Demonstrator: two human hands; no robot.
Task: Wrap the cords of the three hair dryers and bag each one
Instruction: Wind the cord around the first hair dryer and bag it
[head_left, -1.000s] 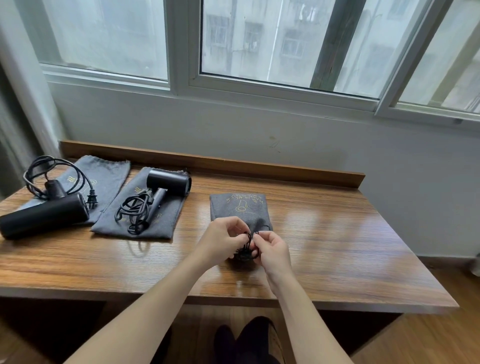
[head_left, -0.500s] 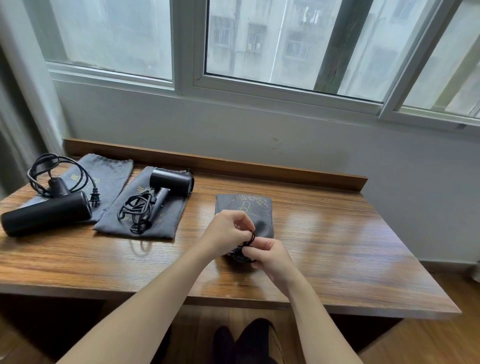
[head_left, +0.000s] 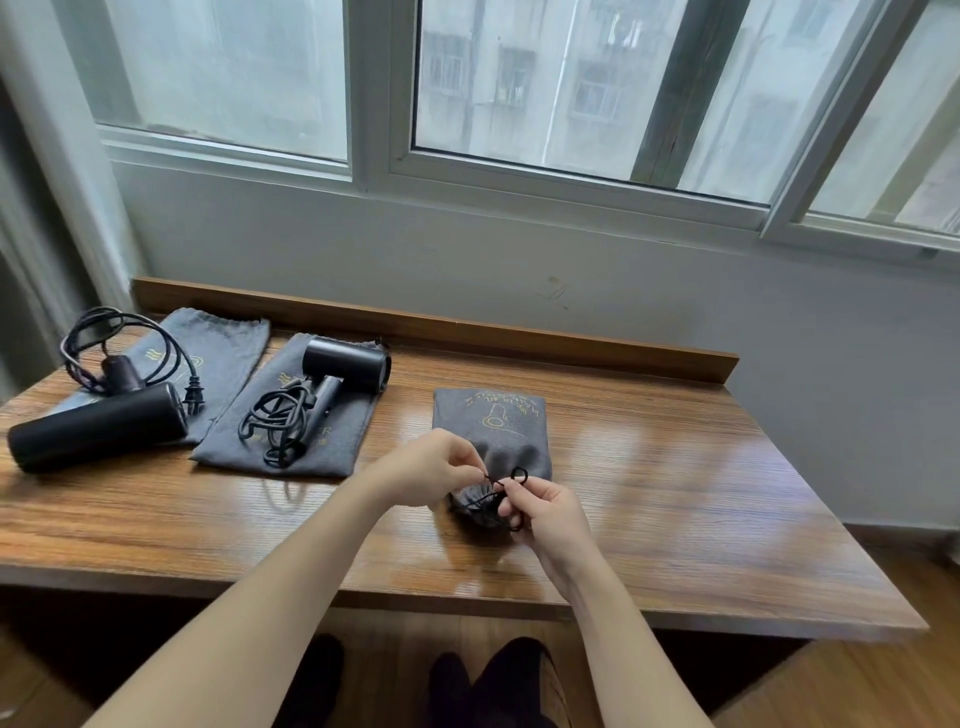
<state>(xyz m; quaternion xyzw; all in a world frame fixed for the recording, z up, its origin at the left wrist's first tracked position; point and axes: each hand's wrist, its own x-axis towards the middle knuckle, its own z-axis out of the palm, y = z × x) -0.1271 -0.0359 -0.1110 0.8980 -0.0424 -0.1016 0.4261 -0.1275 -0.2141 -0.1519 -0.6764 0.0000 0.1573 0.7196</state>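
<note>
Grey cloth bag (head_left: 496, 436) bulges mid-table (head_left: 675, 493), mouth gathered. Left hand (head_left: 431, 475) and right hand (head_left: 545, 514) each pinch its thin black drawstring (head_left: 511, 480), looped between them. Two dryers lie unbagged left.

Wooden table (head_left: 649, 499), glossy grain, raised back rail along the wall; directly on it, three grey cloth bags: far-left bag (head_left: 228, 353) flat, partly under a black hair dryer (head_left: 98, 426) with looped cord; middle bag (head_left: 311, 441) flat, bearing a second dryer (head_left: 345, 366); right bag (head_left: 498, 431) bulging, mouth gathered near the front edge.
</note>
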